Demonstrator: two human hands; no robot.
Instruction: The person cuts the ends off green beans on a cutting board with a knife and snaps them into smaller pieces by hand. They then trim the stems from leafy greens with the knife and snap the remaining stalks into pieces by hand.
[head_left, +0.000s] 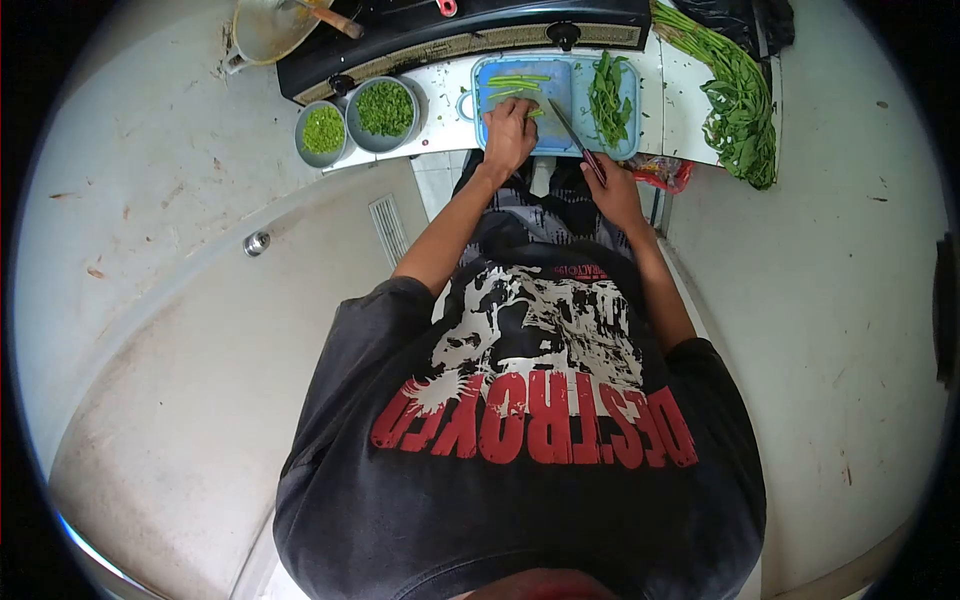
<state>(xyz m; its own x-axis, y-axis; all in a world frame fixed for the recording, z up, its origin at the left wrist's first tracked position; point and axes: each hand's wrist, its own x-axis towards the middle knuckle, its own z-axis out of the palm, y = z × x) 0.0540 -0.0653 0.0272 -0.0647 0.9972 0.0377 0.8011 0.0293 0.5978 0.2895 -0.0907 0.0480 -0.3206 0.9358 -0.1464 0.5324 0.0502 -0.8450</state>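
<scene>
My left hand (pixel 511 132) rests on the blue cutting board (pixel 558 82), its fingers curled down over green stems (pixel 535 113) that poke out past the fingertips. More cut stems (pixel 518 81) lie side by side just beyond it. In my right hand (pixel 613 190) is a knife (pixel 572 130) with a dark reddish handle; its blade slants up and left over the board, tip a little right of my left fingers. A pile of leafy greens (pixel 608 100) lies on the board's right part.
Two grey bowls stand left of the board: one with chopped light-green stems (pixel 322 131), one with chopped darker greens (pixel 384 108). A long leafy bunch (pixel 738 110) lies at the right. Behind are a black stove (pixel 470 40) and a pan (pixel 265 30).
</scene>
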